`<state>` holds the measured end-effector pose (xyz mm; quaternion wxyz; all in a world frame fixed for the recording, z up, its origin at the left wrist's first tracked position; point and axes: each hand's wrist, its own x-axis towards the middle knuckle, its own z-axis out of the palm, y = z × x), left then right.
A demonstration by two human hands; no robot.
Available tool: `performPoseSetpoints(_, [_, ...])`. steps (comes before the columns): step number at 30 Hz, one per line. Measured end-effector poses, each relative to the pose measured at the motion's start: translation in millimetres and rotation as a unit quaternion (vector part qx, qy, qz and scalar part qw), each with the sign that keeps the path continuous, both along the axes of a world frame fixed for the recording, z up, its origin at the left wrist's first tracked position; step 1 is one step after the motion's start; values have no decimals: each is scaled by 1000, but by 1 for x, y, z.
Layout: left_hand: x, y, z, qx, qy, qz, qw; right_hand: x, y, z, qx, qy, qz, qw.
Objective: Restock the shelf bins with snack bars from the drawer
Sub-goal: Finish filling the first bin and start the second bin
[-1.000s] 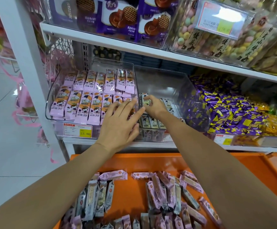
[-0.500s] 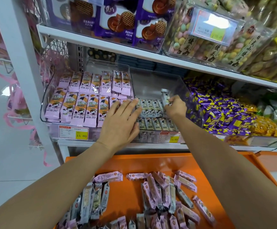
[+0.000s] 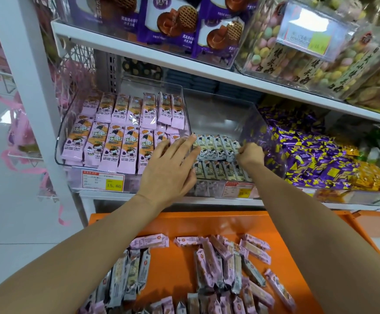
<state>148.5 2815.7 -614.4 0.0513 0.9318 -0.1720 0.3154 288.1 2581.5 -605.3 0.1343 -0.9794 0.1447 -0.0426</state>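
Snack bars [image 3: 209,264] lie loose in the orange drawer [image 3: 180,227] below both hands, with more in rows in the clear bin [image 3: 220,114] between them. The left hand [image 3: 170,164], spread flat, steadies the row's left end; the right hand [image 3: 250,154] pinches a grey bar [image 3: 234,147] at its right end. Light, slick-wrapped, likely crumbly: hold each gently across the middle.
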Motion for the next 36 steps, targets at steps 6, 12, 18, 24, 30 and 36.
performPoseSetpoints(6, [0, 1, -1, 5, 6, 0, 1000, -1, -6, -3, 13, 4, 44, 999])
performPoseSetpoints(12, [0, 1, -2, 5, 15, -3, 1000, -6, -11, 0, 45, 41, 63, 996])
performPoseSetpoints(18, [-3, 2, 1, 10, 2, -15, 1000, -15, -10, 4, 120, -34, 69, 990])
performPoseSetpoints(24, [-22, -10, -5, -1, -139, -92, 986, -56, 15, 25, 235, -158, 138, 949])
performPoseSetpoints(30, [-51, -23, -43, 39, -68, -197, 977, -126, 50, 27, 318, -250, 219, 888])
performPoseSetpoints(36, [-88, -19, -102, 85, 230, -150, 958, -184, 61, -39, 343, -208, 248, 882])
